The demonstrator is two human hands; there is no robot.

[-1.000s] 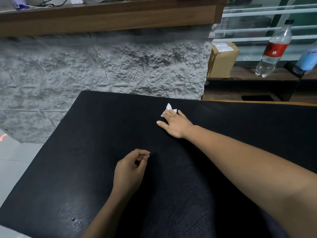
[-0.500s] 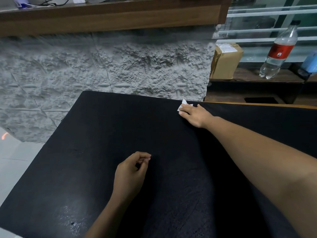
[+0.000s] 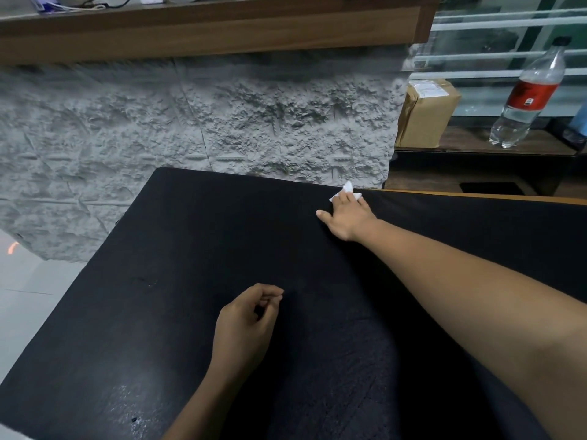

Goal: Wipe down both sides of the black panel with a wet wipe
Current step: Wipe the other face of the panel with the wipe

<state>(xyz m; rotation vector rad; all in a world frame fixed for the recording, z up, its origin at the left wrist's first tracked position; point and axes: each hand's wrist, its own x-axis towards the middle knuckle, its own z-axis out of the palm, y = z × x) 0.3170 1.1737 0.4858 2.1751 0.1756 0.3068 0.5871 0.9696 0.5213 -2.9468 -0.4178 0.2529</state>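
Hidden or cut off: the black panel runs out of the picture at the bottom and the right, so only its far-left corner and two edges show. Most of the wet wipe is covered by fingers, with only white corners sticking out past them. The items on top of the wooden shelf are cropped and cannot be made out.
Hard to read: a faint pale sheen near the panel's near-left part may be damp or glare; I cannot tell which.
Containers: a clear plastic bottle with a red label and dark cap stands on a wooden ledge at the far right, with clear liquid in its lower part. A taped cardboard box stands closed beside it, so its contents are hidden.
Panel position: it lies flat with one face up, filling the foreground. Its far edge is close to the rough grey stone-textured wall.
Panel direction: the far-left corner points toward the wall, and the left edge slants back toward the viewer. The long axis cannot be told, since the outline is cropped.
Right hand: reaches out on a straight arm with fingers flat and the thumb spread to the left, pressing the wipe onto the panel right at its far edge.
Left hand: rests on the panel nearer the viewer. Its fingers are loosely curled toward the thumb and hold nothing.
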